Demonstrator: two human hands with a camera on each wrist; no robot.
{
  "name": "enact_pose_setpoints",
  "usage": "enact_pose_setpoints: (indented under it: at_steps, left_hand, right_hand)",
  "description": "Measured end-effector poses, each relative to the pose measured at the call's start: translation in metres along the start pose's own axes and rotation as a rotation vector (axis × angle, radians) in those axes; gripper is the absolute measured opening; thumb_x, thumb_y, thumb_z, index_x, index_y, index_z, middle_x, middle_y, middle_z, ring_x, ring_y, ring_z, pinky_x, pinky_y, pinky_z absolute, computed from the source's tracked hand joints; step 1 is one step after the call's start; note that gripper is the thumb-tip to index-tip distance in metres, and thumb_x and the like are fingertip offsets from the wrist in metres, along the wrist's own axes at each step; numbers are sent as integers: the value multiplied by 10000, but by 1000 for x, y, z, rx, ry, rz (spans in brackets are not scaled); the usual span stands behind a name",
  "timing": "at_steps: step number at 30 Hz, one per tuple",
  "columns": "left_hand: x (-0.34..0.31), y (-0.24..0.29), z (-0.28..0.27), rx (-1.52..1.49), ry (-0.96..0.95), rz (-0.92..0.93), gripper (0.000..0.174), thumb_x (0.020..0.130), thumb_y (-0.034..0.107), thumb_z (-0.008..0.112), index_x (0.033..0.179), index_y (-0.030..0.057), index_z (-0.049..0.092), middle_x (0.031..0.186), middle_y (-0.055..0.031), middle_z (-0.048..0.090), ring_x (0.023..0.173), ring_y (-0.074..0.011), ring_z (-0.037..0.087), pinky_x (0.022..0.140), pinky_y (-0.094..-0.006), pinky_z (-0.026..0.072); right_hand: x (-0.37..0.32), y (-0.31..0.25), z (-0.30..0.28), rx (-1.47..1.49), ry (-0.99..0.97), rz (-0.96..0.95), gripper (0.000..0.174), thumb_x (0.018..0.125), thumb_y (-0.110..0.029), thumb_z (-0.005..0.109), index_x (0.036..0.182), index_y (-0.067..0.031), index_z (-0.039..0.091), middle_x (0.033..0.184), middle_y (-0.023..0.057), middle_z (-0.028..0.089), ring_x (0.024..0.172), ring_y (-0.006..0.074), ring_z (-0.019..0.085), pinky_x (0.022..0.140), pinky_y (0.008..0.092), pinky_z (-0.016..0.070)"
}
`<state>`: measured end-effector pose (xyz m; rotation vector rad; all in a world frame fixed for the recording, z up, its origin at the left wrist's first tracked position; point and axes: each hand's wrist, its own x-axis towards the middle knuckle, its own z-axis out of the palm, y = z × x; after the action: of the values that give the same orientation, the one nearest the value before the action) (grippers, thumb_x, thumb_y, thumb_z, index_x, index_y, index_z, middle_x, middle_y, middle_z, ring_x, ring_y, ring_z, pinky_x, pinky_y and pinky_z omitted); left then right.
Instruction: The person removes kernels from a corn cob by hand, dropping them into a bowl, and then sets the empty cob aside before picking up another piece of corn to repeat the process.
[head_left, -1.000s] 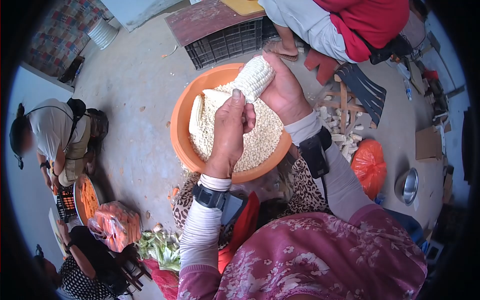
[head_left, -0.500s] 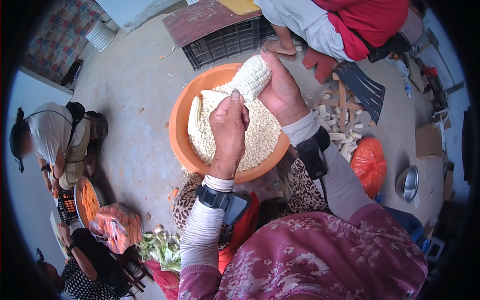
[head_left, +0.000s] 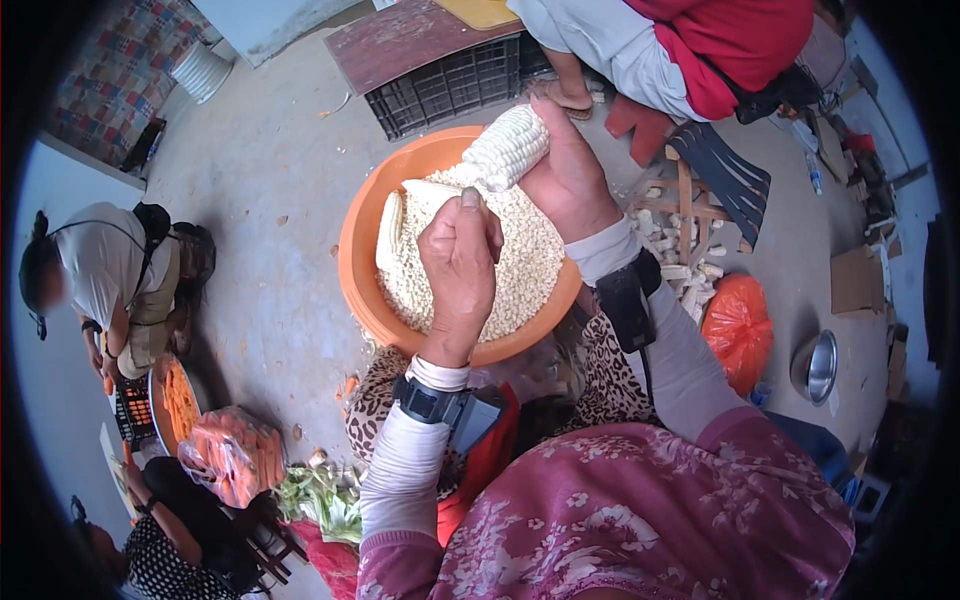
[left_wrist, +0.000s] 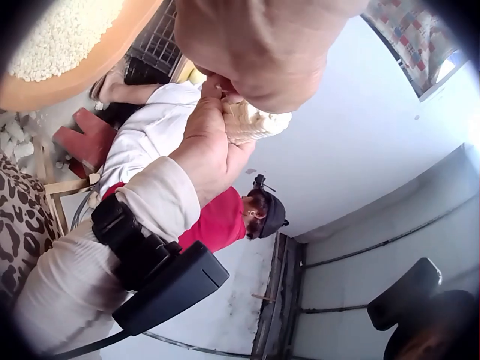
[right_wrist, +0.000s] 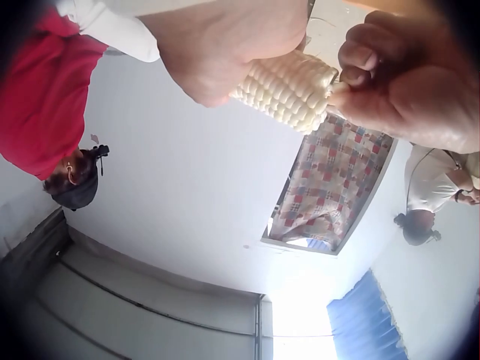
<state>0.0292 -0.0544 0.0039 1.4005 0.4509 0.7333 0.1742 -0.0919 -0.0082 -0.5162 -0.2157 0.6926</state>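
Observation:
My right hand [head_left: 570, 180] grips a white corn cob [head_left: 508, 148] over the basin, its cut-off-looking end toward my left hand. Rows of pale kernels still cover the cob in the right wrist view. My left hand [head_left: 458, 260] is curled with the thumb up, its thumb tip close by the near end of the cob; the inside of its palm is hidden. Below both hands, the orange basin [head_left: 362, 290] is filled with loose white kernels [head_left: 520, 290]. Another corn cob [head_left: 390, 230] lies on the kernels at the basin's left side.
Bare cobs [head_left: 690, 285] lie by a wooden stool frame [head_left: 688, 200] at right, near an orange plastic bag [head_left: 738, 335] and a metal bowl [head_left: 820, 368]. A black crate [head_left: 445, 95] stands ahead. Other people sit or bend nearby; bagged carrots [head_left: 235, 455] are at left.
My left thumb has come away from the cob and slightly down. The cob has tilted flatter in my right hand, its lower end lifting away from my left hand.

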Motion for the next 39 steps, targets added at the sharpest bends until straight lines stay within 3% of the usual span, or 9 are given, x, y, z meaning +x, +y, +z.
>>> enact_pose_setpoints:
  at_steps: [2,8,16,19,22,24,25,28,39]
  left_hand:
    - [0,4,-2,-254,-92,-143,324,968,246,383,703,65,432,624,-44,479,510,-93,395,473,-215,308]
    - [8,6,-5,-629,51,-467,270,961,238,375,783,51,457,693,-65,514,560,-129,439,495,-245,345]
    - [6,-4,-13,-686,-173,-318,326,979,320,388,774,73,442,654,-37,451,554,-128,400,504,-242,336]
    - [8,0,-18,-662,-189,-293,337,978,336,398,752,86,416,639,-28,422,541,-122,378,503,-236,322]
    - [12,5,-23,-607,-174,-251,348,973,353,413,737,96,400,625,-24,410,526,-116,361,495,-229,306]
    - [15,8,-27,-565,-145,-223,353,969,354,430,727,100,394,612,-21,404,520,-113,354,489,-224,296]
    - [16,7,-30,-522,-133,-214,356,965,351,445,718,98,407,608,-17,407,521,-107,357,484,-222,294]
    - [17,8,-30,-430,-122,-263,356,963,348,453,715,93,425,614,-15,421,522,-101,366,480,-219,293]
    - [18,7,-36,-396,-156,-327,381,971,359,434,703,88,459,591,-14,463,496,-80,392,467,-208,313]
  right_hand:
    - [-5,-15,5,234,23,307,266,914,-262,531,1018,-18,528,967,173,616,940,294,609,859,429,492]
    - [-3,-8,2,164,-20,306,301,917,-282,513,984,10,545,950,190,620,924,306,614,850,447,498]
    - [-5,-21,6,107,-44,304,322,907,-288,523,1026,9,490,912,173,605,893,307,611,824,455,501]
    - [-9,-32,12,19,-67,371,341,900,-319,535,984,11,527,888,166,605,898,280,616,794,414,515]
    - [-20,-34,22,-324,-210,388,351,879,-310,576,976,28,572,899,137,607,867,204,617,768,325,504]
    - [-26,-26,29,-725,-480,241,355,856,-275,613,1018,41,594,894,96,613,822,137,603,747,264,479]
    - [-30,-22,31,-827,-524,113,344,833,-195,608,1076,48,586,907,85,628,813,109,592,751,236,459]
    - [-35,-23,35,-1078,-632,55,350,812,-158,587,1092,52,575,898,89,647,822,117,604,760,242,466]
    - [-35,-12,29,-1267,-568,-207,219,765,-158,592,878,23,642,819,113,665,769,152,623,732,275,474]
